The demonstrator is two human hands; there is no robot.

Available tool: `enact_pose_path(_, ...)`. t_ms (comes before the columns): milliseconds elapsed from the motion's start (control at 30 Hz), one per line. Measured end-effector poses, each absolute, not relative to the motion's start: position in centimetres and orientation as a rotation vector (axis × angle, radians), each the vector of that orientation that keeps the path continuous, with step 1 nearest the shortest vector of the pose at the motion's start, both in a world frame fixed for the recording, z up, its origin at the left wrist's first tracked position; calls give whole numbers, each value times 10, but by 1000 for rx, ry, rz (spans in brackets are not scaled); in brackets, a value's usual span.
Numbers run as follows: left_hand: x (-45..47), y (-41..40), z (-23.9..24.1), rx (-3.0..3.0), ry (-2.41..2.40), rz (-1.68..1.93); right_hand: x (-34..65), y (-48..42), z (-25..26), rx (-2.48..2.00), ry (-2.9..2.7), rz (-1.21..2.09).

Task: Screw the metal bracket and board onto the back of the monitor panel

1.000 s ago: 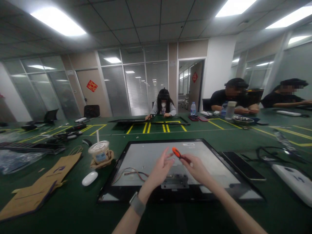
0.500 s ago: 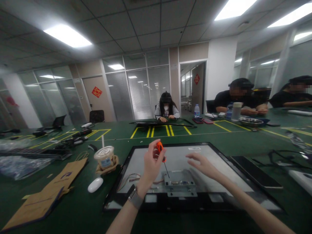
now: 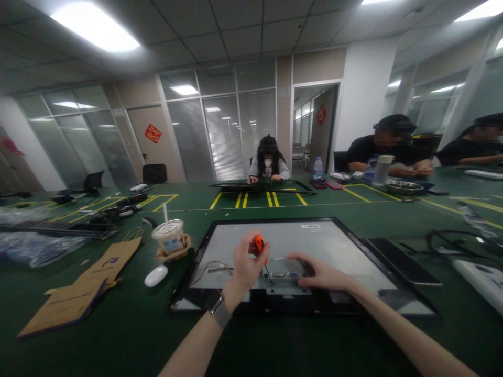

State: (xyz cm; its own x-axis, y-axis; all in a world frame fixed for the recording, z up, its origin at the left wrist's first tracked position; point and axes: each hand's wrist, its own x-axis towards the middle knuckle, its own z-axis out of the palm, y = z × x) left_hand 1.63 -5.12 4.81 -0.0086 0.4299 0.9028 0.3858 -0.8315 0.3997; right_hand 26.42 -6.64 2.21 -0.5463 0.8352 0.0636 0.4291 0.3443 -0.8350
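Observation:
A monitor panel (image 3: 334, 246) lies face down on the green table, its grey metal back up. My left hand (image 3: 245, 264) is closed round an orange-handled screwdriver (image 3: 258, 245), held upright with its tip down on a small metal bracket (image 3: 281, 276) near the panel's front edge. My right hand (image 3: 320, 272) lies on the bracket's right end, fingers curled and pressing on it. Thin wires (image 3: 212, 266) run across the panel's left side.
Left of the panel stand a lidded drink cup (image 3: 171, 240) with a straw, a white mouse (image 3: 156, 275) and a flat brown paper bag (image 3: 74, 293). A black slab (image 3: 403, 260) and cables lie to the right. Other people sit across and at the far right.
The screwdriver passed from my right hand to my left, which then lowered it onto the bracket. My right hand came down onto the bracket.

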Motion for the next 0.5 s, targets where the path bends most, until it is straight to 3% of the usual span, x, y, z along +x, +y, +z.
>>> enact_pose_path(500, 22, -46, 35, 2168, 987, 1964, 262, -65, 15, -1087, -2155, 959)
